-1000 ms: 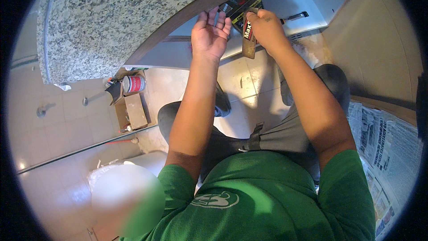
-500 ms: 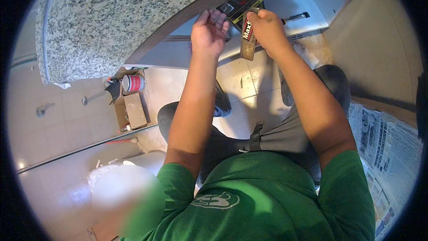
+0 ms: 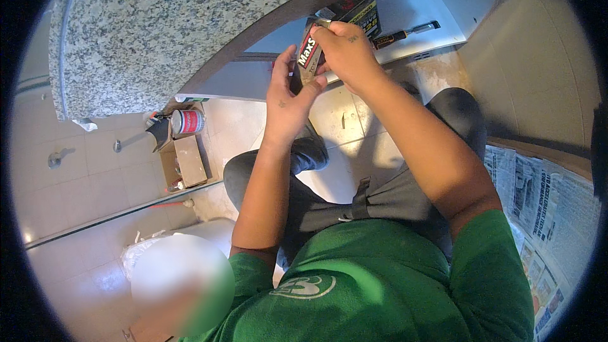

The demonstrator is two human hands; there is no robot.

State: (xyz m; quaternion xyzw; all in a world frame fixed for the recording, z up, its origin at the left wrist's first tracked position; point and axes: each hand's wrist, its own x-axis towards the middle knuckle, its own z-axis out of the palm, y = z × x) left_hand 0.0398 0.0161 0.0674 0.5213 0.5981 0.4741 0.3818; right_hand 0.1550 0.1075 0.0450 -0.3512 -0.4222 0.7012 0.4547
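Observation:
A narrow, flat brown-and-black box (image 3: 308,57) with a red label is held up at the opening of the white cabinet (image 3: 405,3). My right hand (image 3: 349,54) pinches its upper end between thumb and fingers. Around the lower end, the thumb and fingers of my left hand (image 3: 288,98) close from both sides; part of that grip is hidden behind the box. Just beyond my right hand, a larger black-and-yellow box (image 3: 364,14) sits in the cabinet. To its right lies a hand tool (image 3: 396,38) with a dark handle and a metal shaft.
A speckled granite countertop (image 3: 158,25) with a dark curved edge overhangs at upper left. On the tiled floor stand a red-and-white can (image 3: 187,121) and an open cardboard box (image 3: 190,158). Newspaper (image 3: 525,196) covers the area at right; a tiled wall (image 3: 538,57) rises there.
My right hand has brought the narrow box to the left and tilted it. My left hand, empty and apart from it before, has turned over and now holds its lower end.

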